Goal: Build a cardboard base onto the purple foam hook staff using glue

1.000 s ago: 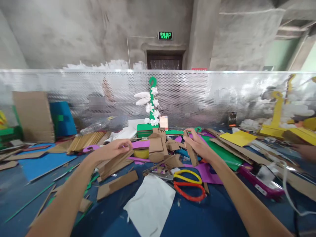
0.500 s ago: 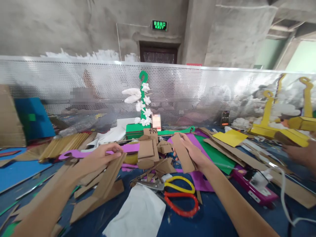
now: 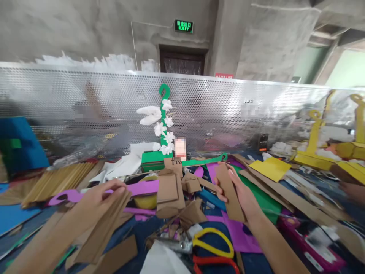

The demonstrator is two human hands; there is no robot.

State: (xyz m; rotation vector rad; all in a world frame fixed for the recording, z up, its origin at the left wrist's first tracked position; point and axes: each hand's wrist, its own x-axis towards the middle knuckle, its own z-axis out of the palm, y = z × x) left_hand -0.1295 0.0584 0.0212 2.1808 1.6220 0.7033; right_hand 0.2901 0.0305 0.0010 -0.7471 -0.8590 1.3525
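Note:
My left hand (image 3: 107,196) has its fingers closed on the top end of a bundle of long brown cardboard strips (image 3: 98,232), which slants down toward me. On the right, my right hand (image 3: 239,194) grips a single flat cardboard strip (image 3: 229,194), thumb along one edge and fingertips curled round the other. Between the hands lie stacked cardboard pieces (image 3: 168,186) and a purple strip (image 3: 144,187). Scissors (image 3: 212,243) with one yellow and one red handle loop rest nearer to me, beside a crumpled white sheet (image 3: 162,260).
A green hooked stand (image 3: 164,131) with white flowers rises at the back before a perforated metal screen (image 3: 213,114). Yellow card (image 3: 270,165), a magenta power strip (image 3: 310,243) and yellow stands (image 3: 313,140) are on the right. Another person's hand (image 3: 353,192) shows at the right edge.
My view has shifted closer, so the table things sit lower in it. My hands are further apart; the left has moved left with its strips, the right slightly right with its strip.

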